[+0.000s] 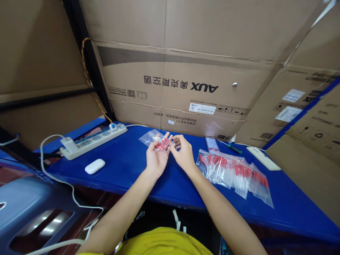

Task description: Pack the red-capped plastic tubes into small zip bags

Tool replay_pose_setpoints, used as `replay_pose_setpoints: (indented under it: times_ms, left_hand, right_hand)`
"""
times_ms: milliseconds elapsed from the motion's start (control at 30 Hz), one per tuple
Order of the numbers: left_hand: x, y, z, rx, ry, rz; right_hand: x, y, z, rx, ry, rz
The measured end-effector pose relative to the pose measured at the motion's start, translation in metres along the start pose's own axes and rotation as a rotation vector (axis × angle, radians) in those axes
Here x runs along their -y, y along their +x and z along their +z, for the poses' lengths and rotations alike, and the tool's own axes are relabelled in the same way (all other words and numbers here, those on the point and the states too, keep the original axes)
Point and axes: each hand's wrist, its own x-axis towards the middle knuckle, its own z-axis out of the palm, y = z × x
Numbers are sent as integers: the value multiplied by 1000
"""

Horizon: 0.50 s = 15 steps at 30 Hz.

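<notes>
My left hand [156,159] is closed on a clear plastic bag [150,137] with small red pieces [162,145] inside, held above the blue table. Thumb and fingers of my right hand [183,150] pinch at the bag's right end, near the red pieces. What exactly the red pieces are is too small to tell. To the right, several similar clear bags [221,173] with red pieces lie overlapping in a row on the table.
A white power strip [99,138] with a plugged-in charger [69,144] lies at the left. Near it is a white earbud case [95,166]. A green-handled screwdriver [234,148] and a pale phone [262,158] rest at the right. Cardboard [186,63] walls the back of the blue table [119,170].
</notes>
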Motion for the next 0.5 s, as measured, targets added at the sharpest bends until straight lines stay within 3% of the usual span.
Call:
replay_pose_setpoints:
  times_ms: [100, 233, 500]
  left_hand:
    - [0, 0, 0, -2, 25, 4]
    - [0, 3, -3, -37, 55, -6]
    - [2, 6, -8, -12, 153, -214]
  right_hand:
    - [1, 0, 3, 23, 127, 93]
    - [5, 0, 3, -15, 231, 107]
    - [-3, 5, 1, -168, 249, 220]
